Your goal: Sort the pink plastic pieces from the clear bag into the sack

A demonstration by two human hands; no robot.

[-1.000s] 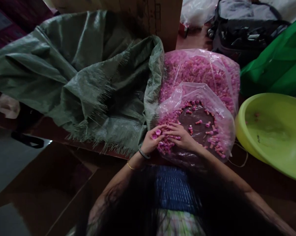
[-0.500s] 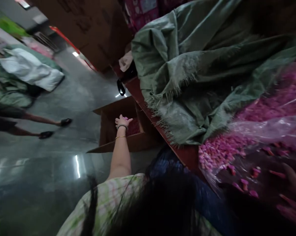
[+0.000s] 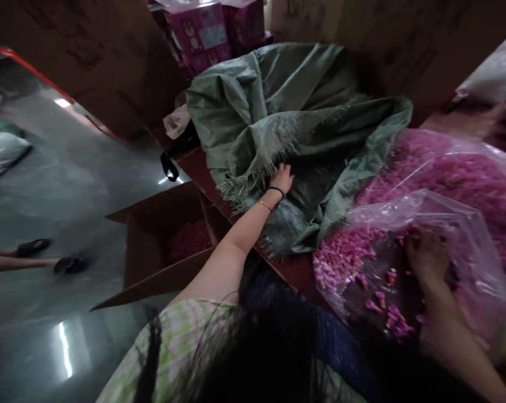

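Note:
My left hand (image 3: 282, 178) lies at the mouth of a crumpled green woven sack (image 3: 236, 120), fingers stretched out, nothing visible in it. At the right, my right hand (image 3: 429, 257) reaches among small pink stemmed plastic pieces (image 3: 341, 257) on a clear plastic bag (image 3: 458, 212). Its fingertips are dim and partly hidden, so I cannot see whether it grips a piece. Several loose pieces lie in front of it on a dark surface. Below the table edge stands an open cardboard box (image 3: 144, 240) with pink pieces (image 3: 190, 240) at its bottom.
Pink printed cartons (image 3: 202, 33) are stacked behind the sack, between large brown cardboard boxes (image 3: 110, 61). A whitish plastic bag (image 3: 176, 122) sits at the table corner. Another person's feet in dark sandals (image 3: 70, 265) are on the grey floor at the left.
My left hand has moved from over the cardboard box, up and right to the green sack. My right hand has come further into view among the pink pieces. The view has turned right.

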